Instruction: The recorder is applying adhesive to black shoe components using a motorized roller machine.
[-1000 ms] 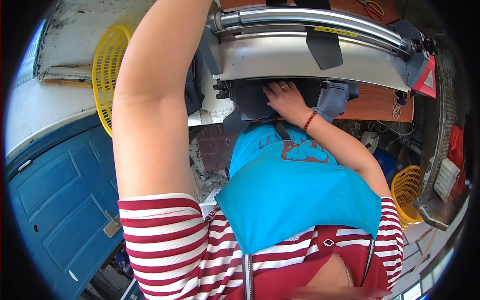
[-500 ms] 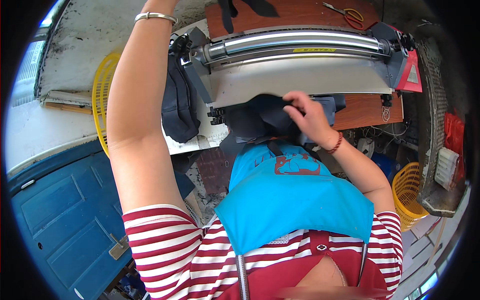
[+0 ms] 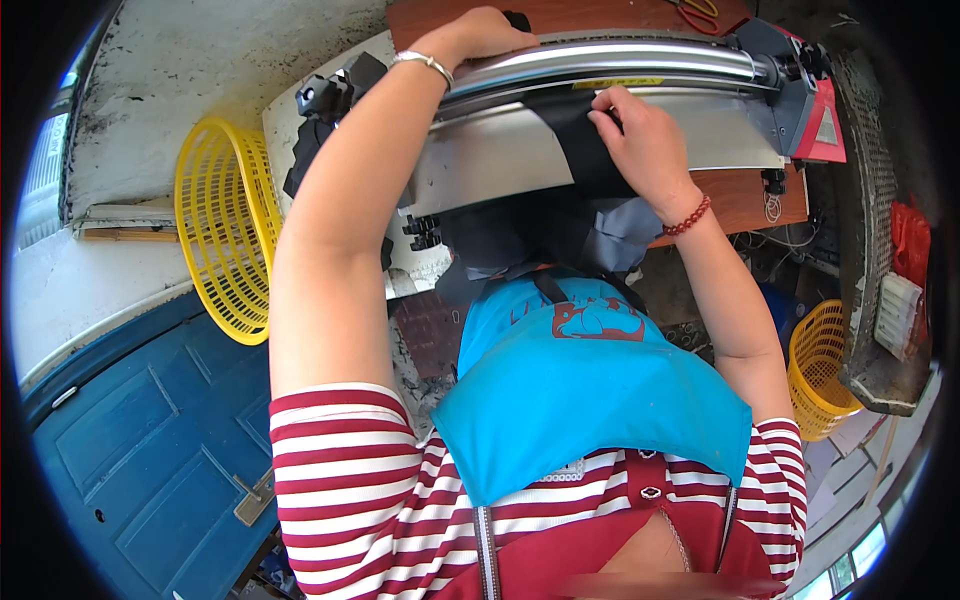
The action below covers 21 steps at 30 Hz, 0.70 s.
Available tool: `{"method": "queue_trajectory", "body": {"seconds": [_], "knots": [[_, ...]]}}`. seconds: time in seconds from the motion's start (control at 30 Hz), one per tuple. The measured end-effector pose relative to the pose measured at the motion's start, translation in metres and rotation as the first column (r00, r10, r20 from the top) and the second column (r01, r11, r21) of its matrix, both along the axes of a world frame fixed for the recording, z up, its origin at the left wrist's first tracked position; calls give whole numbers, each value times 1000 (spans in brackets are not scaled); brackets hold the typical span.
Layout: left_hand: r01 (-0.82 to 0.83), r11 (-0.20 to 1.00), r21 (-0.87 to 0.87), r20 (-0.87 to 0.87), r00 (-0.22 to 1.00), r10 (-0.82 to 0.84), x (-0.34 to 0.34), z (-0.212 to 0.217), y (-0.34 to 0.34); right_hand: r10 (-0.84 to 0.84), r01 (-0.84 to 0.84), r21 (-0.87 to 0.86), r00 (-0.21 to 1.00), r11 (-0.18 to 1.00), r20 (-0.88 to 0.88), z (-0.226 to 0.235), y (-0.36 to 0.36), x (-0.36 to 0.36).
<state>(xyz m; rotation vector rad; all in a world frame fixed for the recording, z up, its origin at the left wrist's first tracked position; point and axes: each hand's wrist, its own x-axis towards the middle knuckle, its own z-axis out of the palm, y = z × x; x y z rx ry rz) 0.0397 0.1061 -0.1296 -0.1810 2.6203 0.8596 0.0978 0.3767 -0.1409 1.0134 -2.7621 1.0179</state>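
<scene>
In front of me is a roller machine with a long shiny metal roller (image 3: pixel 610 62) and a flat metal plate (image 3: pixel 480 160). A black piece of sheet material (image 3: pixel 572 125) lies across the plate, its far end at the roller. My right hand (image 3: pixel 648 145) is over the plate, fingers pinched at the right edge of this piece. My left hand (image 3: pixel 480 32) reaches over the roller's left end to the far side. Its fingers curl at a dark piece (image 3: pixel 517 20), of which only a bit shows. More dark pieces (image 3: pixel 520 235) lie in my lap, below the plate.
A yellow basket (image 3: pixel 225 230) stands tilted at the left, beside my left arm. Another yellow basket (image 3: pixel 822 365) is low on the right. Scissors (image 3: pixel 697 14) with red and yellow handles lie behind the roller. A blue panelled door (image 3: pixel 150 450) is at the lower left.
My right hand has moved up from the lap pile onto the plate, with a black piece now lying there. My left hand has come into view behind the roller, moving right and nearer.
</scene>
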Motion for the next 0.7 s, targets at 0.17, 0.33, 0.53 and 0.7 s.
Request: {"method": "queue_trajectory", "body": {"seconds": [0.17, 0.33, 0.53, 0.7], "knots": [[-241, 968, 64, 22, 970, 240, -10, -8, -17, 25, -46, -39, 903, 998, -428, 2, 17, 14], [-377, 926, 5, 1, 926, 377, -25, 44, -26, 487, -506, -128, 859, 853, -155, -34, 14, 84], [-410, 854, 321, -86, 885, 458, -14, 105, -42, 456, -418, 212, 872, 883, -181, -129, -36, 108], [-431, 770, 470, -157, 818, 554, 16, 157, -78, 561, -499, 316, 814, 807, -149, -134, -52, 111]]}}
